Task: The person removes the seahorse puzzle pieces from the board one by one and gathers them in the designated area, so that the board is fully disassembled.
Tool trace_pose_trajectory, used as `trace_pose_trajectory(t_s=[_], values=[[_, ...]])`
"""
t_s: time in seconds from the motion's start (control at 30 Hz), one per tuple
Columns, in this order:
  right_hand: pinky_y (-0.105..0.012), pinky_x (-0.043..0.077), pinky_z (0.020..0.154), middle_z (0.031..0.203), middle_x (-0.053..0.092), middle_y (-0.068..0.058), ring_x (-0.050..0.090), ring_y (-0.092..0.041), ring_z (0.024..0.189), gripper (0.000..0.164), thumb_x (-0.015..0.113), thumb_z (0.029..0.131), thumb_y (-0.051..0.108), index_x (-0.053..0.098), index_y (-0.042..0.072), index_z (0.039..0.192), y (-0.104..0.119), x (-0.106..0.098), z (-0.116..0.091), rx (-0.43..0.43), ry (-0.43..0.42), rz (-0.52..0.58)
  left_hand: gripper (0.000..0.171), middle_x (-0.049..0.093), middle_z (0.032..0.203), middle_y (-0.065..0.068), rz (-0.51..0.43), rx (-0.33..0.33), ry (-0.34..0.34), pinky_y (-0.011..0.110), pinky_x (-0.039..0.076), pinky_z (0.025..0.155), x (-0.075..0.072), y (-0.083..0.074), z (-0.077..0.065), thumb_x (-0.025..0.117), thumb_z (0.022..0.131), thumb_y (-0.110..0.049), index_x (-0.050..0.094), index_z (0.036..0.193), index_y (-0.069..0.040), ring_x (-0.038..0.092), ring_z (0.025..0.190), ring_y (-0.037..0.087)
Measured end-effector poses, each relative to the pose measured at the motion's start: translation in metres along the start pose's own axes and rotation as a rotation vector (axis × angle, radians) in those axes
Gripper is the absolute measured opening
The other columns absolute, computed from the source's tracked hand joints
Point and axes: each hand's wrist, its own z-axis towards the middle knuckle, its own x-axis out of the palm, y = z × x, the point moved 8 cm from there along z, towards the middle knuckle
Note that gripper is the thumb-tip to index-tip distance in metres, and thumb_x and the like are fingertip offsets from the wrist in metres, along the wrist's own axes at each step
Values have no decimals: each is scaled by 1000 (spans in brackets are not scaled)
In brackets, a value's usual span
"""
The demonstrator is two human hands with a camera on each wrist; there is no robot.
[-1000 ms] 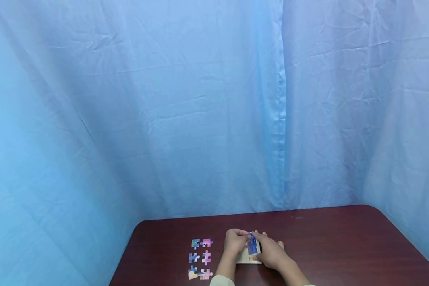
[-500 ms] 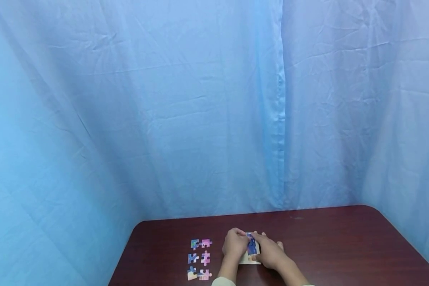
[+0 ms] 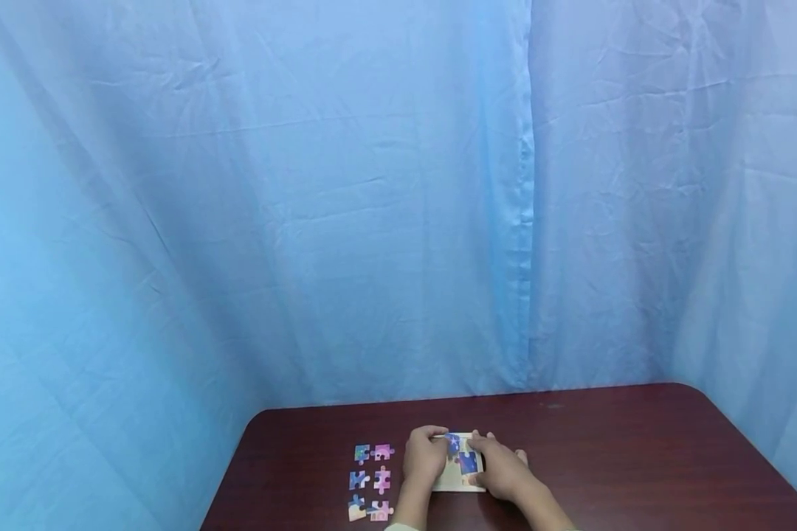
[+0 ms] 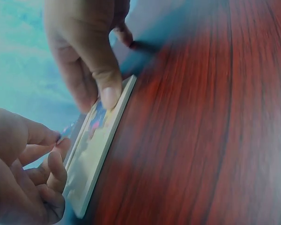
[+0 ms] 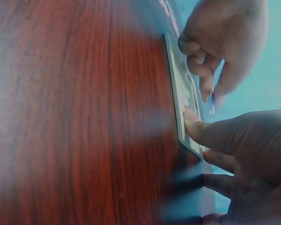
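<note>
My left hand (image 3: 426, 457) pinches a blue jigsaw piece (image 3: 453, 444) with a white star between thumb and fingertips. This piece is held just over a pale puzzle tray (image 3: 448, 481). In the right wrist view, the fingertips partly cover the pinched piece (image 5: 211, 101). Another dark blue jigsaw piece (image 3: 468, 462) lies in the right part of the tray. My right hand (image 3: 505, 468) rests at the tray's right side, its thumb pressing down there and its other fingers extended. In the left wrist view, the thumb and a fingertip of the right hand (image 4: 91, 51) touch the tray area.
Several loose jigsaw pieces lie in two columns left of the tray, among them a pink piece (image 3: 382, 452) and a blue-and-cream piece (image 3: 356, 509). The dark red wooden table (image 3: 604, 457) backs onto a light blue curtain (image 3: 372, 221).
My left hand drew slightly left, and the star piece in its fingertips now shows. More of the dark blue piece and tray is uncovered. The right hand stays nearly still.
</note>
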Motion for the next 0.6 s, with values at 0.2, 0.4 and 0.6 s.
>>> trace_pose_trajectory(t_s=[0.2,0.4,0.6], values=[[-84,24,109,160,54,-13,42,-44,153,58,89,81,15,70,9,136,-2,1,3,13,-3,-11,8,64,73,-3,-25,-33,-5,30,40,57,-17,10,-1,73,90,-11,80,95,-11,55,64,10],[-85,23,110,161,53,-12,42,-44,153,59,89,81,14,70,8,136,-2,1,1,20,-2,-1,6,67,74,-3,72,-70,-2,31,42,57,-40,18,3,73,94,-14,79,93,-12,58,63,13],[-86,21,111,163,51,-12,41,-43,154,59,89,80,12,70,8,136,0,0,0,22,5,12,7,71,75,-3,313,-30,-63,38,44,57,-60,20,13,77,92,-14,76,85,-15,59,61,14]])
